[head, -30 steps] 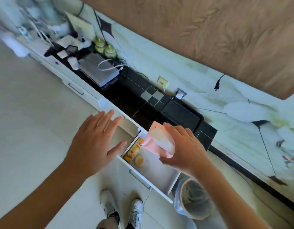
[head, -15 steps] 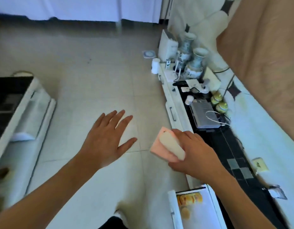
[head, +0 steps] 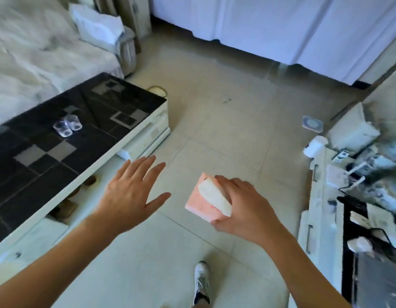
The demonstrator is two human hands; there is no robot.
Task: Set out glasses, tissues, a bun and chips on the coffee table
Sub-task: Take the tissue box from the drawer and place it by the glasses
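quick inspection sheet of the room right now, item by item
surface: coffee table, black patterned top, white base
job's things: two clear glasses on the table; pink tissue pack in the air over the floor; bun and chips not seen
clutter: small items on the TV unit, blurred
grippers: left hand open, holds nothing; right hand grips the pack
cables: some on the TV unit
surroundings: tiled floor, covered sofa, white curtains

A pink tissue pack [head: 203, 202] with a white top strip is held tilted. Two clear glasses [head: 67, 126] stand touching on the black tabletop [head: 48, 156] at ten o'clock.
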